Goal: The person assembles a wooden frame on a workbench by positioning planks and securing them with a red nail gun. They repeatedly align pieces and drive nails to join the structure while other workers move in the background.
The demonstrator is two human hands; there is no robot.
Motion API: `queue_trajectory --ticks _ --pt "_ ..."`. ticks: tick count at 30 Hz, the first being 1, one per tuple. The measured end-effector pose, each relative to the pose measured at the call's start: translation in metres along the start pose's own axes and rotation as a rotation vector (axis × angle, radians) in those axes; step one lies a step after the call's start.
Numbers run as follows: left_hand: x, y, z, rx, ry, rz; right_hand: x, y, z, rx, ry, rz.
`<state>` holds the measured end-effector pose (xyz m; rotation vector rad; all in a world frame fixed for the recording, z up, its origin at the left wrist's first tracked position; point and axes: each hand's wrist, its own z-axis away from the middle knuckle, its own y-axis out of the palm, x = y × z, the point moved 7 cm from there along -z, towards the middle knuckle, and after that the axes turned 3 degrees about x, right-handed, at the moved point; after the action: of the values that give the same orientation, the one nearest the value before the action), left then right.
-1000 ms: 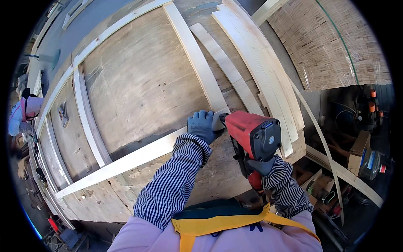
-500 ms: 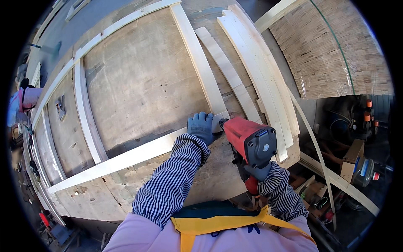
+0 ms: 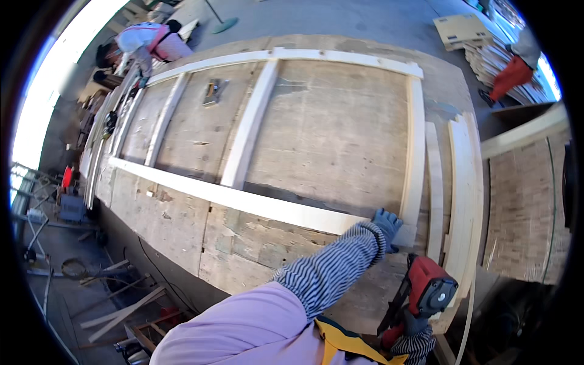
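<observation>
A pale wooden frame [image 3: 292,210] of long rails and crosspieces lies flat on a worn plywood bench. My left hand [image 3: 386,226], in a grey-blue glove, grips the near rail beside its right-hand corner, the fingers bent over the wood. In my right hand [image 3: 416,321], gloved too, is a red and black nail gun [image 3: 432,285], held by its handle. Its nose is close to the frame's near right corner, a short gap away from it. A striped sleeve covers each forearm.
Loose wooden strips [image 3: 463,182] lie right of the frame. A small hand tool [image 3: 212,91] rests inside it. A co-worker [image 3: 155,44] bends over the bench's far left end; another person [image 3: 517,64] is at the far right. A wrapped wood stack [image 3: 523,207] stands right.
My view has swung left, so the frame shows farther right. The nail gun has moved back from the corner toward me. My left hand still grips the near rail.
</observation>
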<state>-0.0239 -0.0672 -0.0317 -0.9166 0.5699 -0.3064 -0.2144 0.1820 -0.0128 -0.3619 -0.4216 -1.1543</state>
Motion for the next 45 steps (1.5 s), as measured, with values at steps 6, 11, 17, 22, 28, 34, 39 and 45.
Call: queue_trajectory --ticks 6,11,17,22,28,34,39,45 --pt "0.050 0.005 0.165 -0.522 0.094 0.163 0.021 0.109 0.029 -0.043 -0.093 0.019" --pt "0.175 0.079 0.368 -0.592 -0.165 0.054 0.025 0.201 0.072 -0.145 -0.157 0.017" --pt "0.295 0.203 0.707 -0.983 -0.480 -0.022 0.059 0.372 0.106 -0.297 -0.112 0.525" --pt "0.410 0.331 0.911 -0.929 -0.875 0.051 0.116 0.539 0.099 -0.177 -0.274 0.795" --pt "0.531 0.234 0.998 -0.995 -0.977 0.129 0.209 0.706 0.033 -0.010 -0.295 0.987" --pt "0.668 0.119 1.016 -1.039 -0.798 0.197 0.308 0.862 -0.051 0.098 -0.358 1.155" --pt "0.757 0.192 1.069 -0.841 -1.031 0.356 0.357 0.978 -0.107 0.111 -0.331 1.223" --pt "0.825 0.292 1.211 -0.678 -1.456 0.749 0.375 1.086 -0.131 -0.063 -0.263 1.238"
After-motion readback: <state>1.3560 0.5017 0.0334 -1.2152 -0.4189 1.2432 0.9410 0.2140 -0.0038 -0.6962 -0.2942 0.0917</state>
